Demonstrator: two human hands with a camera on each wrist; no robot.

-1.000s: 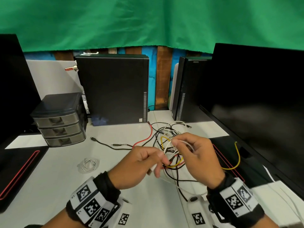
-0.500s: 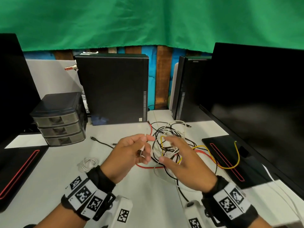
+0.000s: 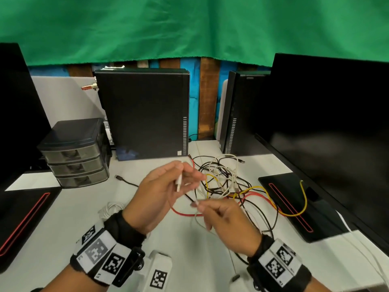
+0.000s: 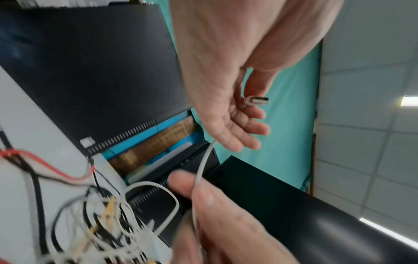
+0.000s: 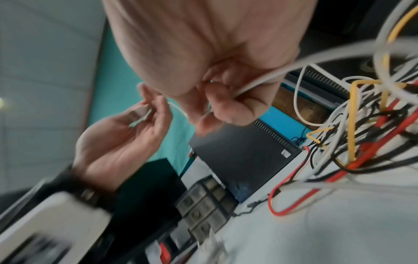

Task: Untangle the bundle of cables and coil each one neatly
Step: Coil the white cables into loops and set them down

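Left grip is pinched on a white cable near its plug.
Right grip is pinched on it too; the tangled bundle is seen at 2 o'clock on the worktop.

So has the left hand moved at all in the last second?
Yes. The left hand has risen away from the right hand, up toward the black computer tower, lifting the white cable's plug.

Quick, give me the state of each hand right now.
Left hand: pinches the USB plug end of the white cable.
Right hand: fingers pinch the same white cable further along, beside the tangled bundle.
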